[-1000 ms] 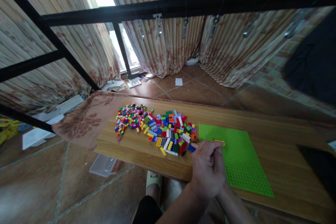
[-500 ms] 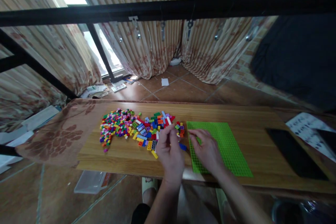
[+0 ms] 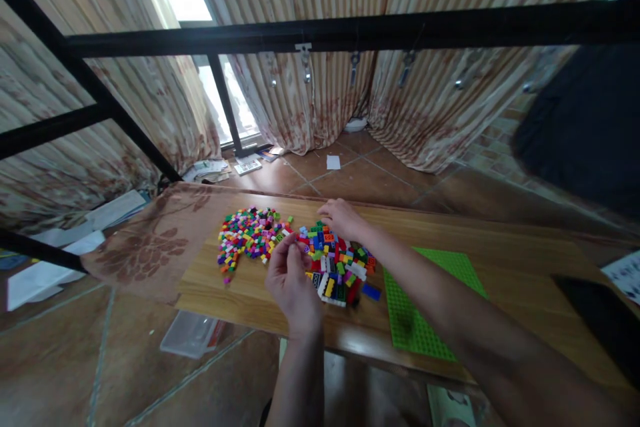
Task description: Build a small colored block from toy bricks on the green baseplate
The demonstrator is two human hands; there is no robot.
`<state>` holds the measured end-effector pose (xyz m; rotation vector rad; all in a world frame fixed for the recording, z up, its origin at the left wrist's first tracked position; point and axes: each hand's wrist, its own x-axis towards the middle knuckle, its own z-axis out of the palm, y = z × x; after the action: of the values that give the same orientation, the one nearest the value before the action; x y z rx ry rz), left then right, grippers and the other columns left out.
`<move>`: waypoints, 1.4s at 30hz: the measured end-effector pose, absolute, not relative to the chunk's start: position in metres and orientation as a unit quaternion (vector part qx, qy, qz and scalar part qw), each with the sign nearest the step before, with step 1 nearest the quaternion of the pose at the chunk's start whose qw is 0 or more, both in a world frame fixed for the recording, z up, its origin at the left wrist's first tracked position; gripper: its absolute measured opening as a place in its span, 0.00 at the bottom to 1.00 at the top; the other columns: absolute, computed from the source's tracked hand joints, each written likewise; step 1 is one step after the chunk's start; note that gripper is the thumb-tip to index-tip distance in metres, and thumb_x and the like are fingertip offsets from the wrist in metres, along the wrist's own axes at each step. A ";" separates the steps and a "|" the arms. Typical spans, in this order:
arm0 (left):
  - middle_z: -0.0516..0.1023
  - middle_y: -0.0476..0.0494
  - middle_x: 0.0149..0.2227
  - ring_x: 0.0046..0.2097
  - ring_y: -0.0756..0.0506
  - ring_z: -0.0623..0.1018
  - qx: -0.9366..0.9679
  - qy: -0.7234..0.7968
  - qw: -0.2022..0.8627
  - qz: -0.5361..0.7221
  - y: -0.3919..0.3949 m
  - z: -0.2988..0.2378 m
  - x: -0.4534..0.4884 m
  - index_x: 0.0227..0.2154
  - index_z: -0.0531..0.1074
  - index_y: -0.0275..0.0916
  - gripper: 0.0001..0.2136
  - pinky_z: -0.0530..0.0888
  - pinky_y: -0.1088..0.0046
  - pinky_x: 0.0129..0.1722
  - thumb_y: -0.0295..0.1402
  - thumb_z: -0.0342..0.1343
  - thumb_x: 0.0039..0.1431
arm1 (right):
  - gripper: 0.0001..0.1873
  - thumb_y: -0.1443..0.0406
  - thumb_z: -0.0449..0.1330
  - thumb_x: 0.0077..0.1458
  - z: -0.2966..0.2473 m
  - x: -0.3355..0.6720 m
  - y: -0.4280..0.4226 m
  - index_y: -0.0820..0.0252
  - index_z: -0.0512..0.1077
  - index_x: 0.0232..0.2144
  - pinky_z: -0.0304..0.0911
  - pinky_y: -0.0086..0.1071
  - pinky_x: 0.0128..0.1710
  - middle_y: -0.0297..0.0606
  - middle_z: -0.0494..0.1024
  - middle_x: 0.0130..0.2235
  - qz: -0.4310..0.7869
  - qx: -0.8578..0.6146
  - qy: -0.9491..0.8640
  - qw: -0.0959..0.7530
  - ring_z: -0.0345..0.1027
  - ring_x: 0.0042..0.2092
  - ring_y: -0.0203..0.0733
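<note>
My left hand (image 3: 295,283) is raised over the near left part of a pile of larger toy bricks (image 3: 343,257). Its thumb and fingertips are pinched together; whatever is between them is too small to make out. At the far edge of that pile my right hand (image 3: 343,219) reaches down with fingers bent and a little apart, and no brick shows in it. The right forearm passes over a green studded baseplate (image 3: 407,313), covering part of it. Left of the larger bricks lies a heap of small coloured bricks (image 3: 250,233).
Everything lies on a long wooden table (image 3: 230,307). A blue brick (image 3: 371,291) sits between pile and baseplate. At the right is a dark flat panel (image 3: 595,313), with a printed sheet (image 3: 625,277) beyond it. A clear plastic box (image 3: 189,333) is on the floor.
My right hand has gone from the baseplate's left edge to the far side of the larger-brick pile. My left hand has shifted left, still pinched. The view has turned left.
</note>
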<state>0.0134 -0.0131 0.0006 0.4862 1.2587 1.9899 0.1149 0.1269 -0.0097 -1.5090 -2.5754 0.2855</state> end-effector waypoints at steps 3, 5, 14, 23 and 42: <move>0.73 0.50 0.27 0.26 0.56 0.68 0.193 0.486 0.364 0.771 -0.012 0.000 0.012 0.37 0.76 0.36 0.10 0.65 0.81 0.27 0.34 0.58 0.52 | 0.12 0.64 0.58 0.56 -0.019 0.113 0.137 0.56 0.77 0.41 0.58 0.34 0.49 0.43 0.77 0.45 0.104 -0.492 -0.863 0.051 0.67 0.49 0.46; 0.73 0.50 0.28 0.26 0.56 0.69 0.190 0.483 0.362 0.774 -0.011 0.000 0.012 0.37 0.76 0.36 0.10 0.65 0.81 0.27 0.34 0.58 0.52 | 0.10 0.64 0.59 0.55 -0.021 0.114 0.141 0.56 0.78 0.39 0.58 0.33 0.49 0.42 0.78 0.43 0.111 -0.484 -0.867 0.043 0.67 0.48 0.45; 0.73 0.50 0.28 0.26 0.56 0.68 0.192 0.489 0.360 0.771 -0.010 0.001 0.014 0.37 0.76 0.36 0.11 0.65 0.80 0.27 0.35 0.59 0.51 | 0.02 0.65 0.63 0.52 -0.020 0.118 0.134 0.57 0.75 0.31 0.59 0.31 0.43 0.40 0.77 0.41 0.135 -0.473 -0.868 0.064 0.68 0.46 0.43; 0.73 0.50 0.28 0.26 0.56 0.69 0.194 0.507 0.379 0.749 -0.009 0.004 0.016 0.36 0.76 0.35 0.11 0.65 0.81 0.27 0.34 0.59 0.49 | 0.03 0.67 0.57 0.56 0.015 0.147 0.092 0.58 0.69 0.34 0.58 0.29 0.35 0.34 0.76 0.33 0.193 -0.473 -0.829 0.228 0.69 0.35 0.36; 0.76 0.40 0.39 0.37 0.47 0.76 0.679 0.526 0.361 0.363 -0.035 -0.036 0.125 0.40 0.73 0.37 0.10 0.72 0.71 0.36 0.28 0.51 0.57 | 0.07 0.69 0.58 0.49 -0.051 0.305 -0.048 0.55 0.71 0.33 0.63 0.42 0.46 0.37 0.76 0.38 0.155 -0.648 -0.663 0.340 0.67 0.44 0.46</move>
<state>0.1247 -0.0347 -0.0362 1.7494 1.3558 0.9349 0.3051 -0.0484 -0.0514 -1.6865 -1.7265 0.4026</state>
